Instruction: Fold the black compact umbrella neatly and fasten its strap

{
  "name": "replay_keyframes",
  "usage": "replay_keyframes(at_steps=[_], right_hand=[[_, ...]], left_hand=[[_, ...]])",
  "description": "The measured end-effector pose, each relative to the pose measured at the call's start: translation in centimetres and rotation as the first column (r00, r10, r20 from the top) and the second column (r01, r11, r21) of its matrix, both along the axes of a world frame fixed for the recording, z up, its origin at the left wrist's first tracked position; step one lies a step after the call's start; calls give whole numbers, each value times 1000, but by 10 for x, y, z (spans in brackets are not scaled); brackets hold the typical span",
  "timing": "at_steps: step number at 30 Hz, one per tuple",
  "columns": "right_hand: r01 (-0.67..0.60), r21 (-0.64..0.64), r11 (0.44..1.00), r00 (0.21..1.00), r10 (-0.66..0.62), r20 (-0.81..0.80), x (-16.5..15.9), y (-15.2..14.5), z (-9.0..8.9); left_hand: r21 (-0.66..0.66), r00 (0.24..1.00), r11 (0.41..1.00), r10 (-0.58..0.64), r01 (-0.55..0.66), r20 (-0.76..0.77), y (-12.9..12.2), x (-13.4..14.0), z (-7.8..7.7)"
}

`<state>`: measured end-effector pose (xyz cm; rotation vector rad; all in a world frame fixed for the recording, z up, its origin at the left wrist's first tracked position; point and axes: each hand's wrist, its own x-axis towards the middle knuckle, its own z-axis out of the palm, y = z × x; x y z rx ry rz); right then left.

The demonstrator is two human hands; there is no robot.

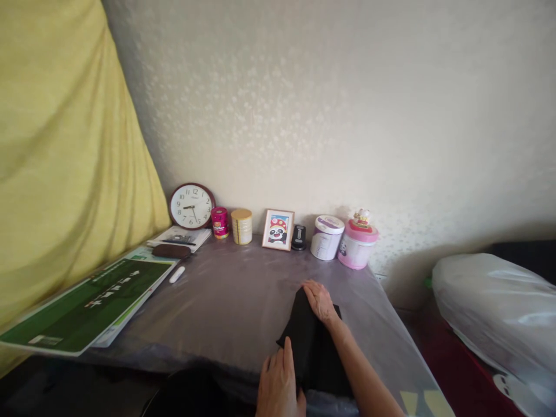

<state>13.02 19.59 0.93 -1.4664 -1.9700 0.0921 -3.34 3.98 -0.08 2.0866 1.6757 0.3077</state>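
A piece of black cloth (304,333) lies in folds on the near right part of the table, reaching to its front edge. My right hand (320,300) rests flat on the cloth's far end, fingers stretched to the left. At the near left side of the cloth is my left hand (278,382), its fingers extended forward and its thumb close to the cloth's edge. Part of the cloth is hidden under my right hand and forearm.
A grey covered table (226,301) stands against the wall. Along its back are a clock (192,206), a pink tin (220,223), a yellow canister (242,227), a framed panda picture (278,230) and two tubs (326,238). Green boards (99,301) lie left.
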Motion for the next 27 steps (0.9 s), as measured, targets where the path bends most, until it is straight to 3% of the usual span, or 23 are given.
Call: replay_keyframes(at_steps=[2, 4, 6, 8, 11, 15, 19, 23, 27], right_hand=[[131, 77, 988, 991, -129, -29, 0, -9, 6], [148, 165, 975, 988, -137, -77, -4, -29, 12], [-22, 201, 979, 997, 37, -69, -12, -56, 16], [-165, 138, 977, 986, 167, -7, -22, -81, 17], [-202, 58, 978, 979, 200, 33, -33, -99, 14], [-177, 21, 984, 984, 176, 31, -36, -99, 9], [-169, 0, 986, 985, 169, 19, -35, -97, 8], [-171, -32, 985, 985, 171, 9, -35, -97, 6], [-179, -2, 984, 984, 179, 13, -35, -97, 3]], left_hand=[[12, 1000, 1000, 0, 0, 0, 1, 0, 0], [27, 1000, 1000, 6, -6, 4, 1, 0, 0], [46, 1000, 999, 16, -16, 4, 0, 0, -1], [66, 1000, 998, 21, -21, -2, -1, 0, -1], [84, 1000, 996, 17, -16, -15, -2, 1, -1], [58, 999, 998, 11, -9, -33, -1, -1, 3], [-41, 997, 999, -34, 31, -73, 0, -12, 18], [67, 998, 996, -48, 51, -46, 1, -19, 31], [62, 994, 993, -105, 103, 30, 3, -9, 16]])
